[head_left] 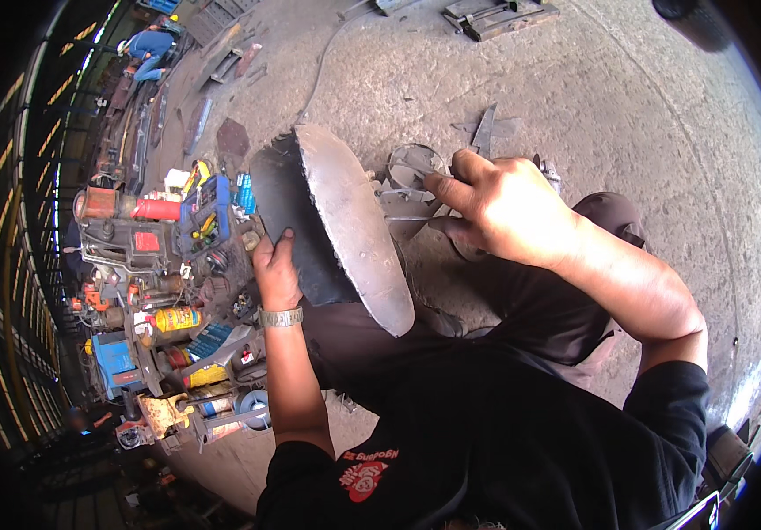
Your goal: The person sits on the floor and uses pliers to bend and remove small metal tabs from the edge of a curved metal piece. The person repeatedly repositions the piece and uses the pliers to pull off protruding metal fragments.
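Note:
My left hand [277, 272] grips a bent piece of sheet metal [354, 216] by its lower left edge, thumb on the dark face. The piece has a dark curved side and a grey, rounded flat side that meet along a rough, jagged seam. It is held tilted above my legs. My right hand [509, 208] is to the right of the sheet metal, apart from it, with fingers curled and thumb drawn in. Whatever lies between those fingers cannot be made out. Pointed grey metal scraps [411, 208] show beside its fingertips, and a metal ring [416, 161] lies just beyond.
On the left stands a crowded spread of tools, with a blue case [208, 216], a yellow can [177, 319] and a blue box [116, 362]. A metal frame [495, 19] lies on the far concrete floor [575, 97]. Another person [148, 49] crouches at far left.

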Motion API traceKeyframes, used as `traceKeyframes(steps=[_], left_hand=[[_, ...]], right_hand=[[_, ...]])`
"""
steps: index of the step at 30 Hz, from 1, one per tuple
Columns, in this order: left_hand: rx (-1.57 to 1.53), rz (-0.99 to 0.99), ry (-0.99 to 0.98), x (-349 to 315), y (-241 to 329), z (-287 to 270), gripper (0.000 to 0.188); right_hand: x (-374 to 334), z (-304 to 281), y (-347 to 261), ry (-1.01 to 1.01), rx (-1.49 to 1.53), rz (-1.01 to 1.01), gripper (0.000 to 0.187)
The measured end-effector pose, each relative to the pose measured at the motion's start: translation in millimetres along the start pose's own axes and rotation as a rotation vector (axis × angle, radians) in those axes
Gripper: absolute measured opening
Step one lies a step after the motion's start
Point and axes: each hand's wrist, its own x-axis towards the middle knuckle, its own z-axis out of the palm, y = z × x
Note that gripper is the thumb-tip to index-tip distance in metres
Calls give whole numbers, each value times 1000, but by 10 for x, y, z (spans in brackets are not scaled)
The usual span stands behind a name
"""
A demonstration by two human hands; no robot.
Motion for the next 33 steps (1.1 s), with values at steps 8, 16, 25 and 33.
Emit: traceKeyframes(steps=[8, 16, 25, 33], left_hand=[[175, 66, -75, 38, 168, -33, 21], [254, 79, -50, -4, 304, 58, 15], [265, 105, -166, -77, 502, 263, 15], [364, 96, -145, -120, 566, 337, 13]], right_hand=[[-67, 204, 146, 79, 139, 23, 58], [-39, 310, 205, 78, 256, 77, 54], [-62, 517, 263, 58, 329, 45, 49], [-75, 656, 258, 120, 356, 178, 53]])
